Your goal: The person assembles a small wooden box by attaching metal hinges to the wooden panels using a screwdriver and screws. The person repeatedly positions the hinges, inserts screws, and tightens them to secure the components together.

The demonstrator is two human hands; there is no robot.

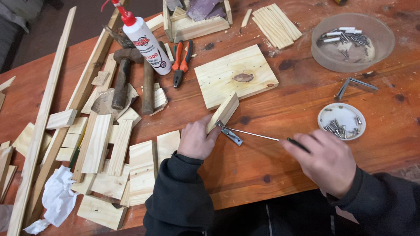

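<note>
The left hand [195, 140] is closed around a small wooden block [223, 112] and holds it tilted on the bench [271, 166], just in front of a square wooden board [235, 75]. The right hand [326, 159] is wrapped around a screwdriver [262, 136] — its thin shaft points at a metal hinge [230, 134] touching the lower end of the block — and a small white dish of screws [341, 121] stands near.
</note>
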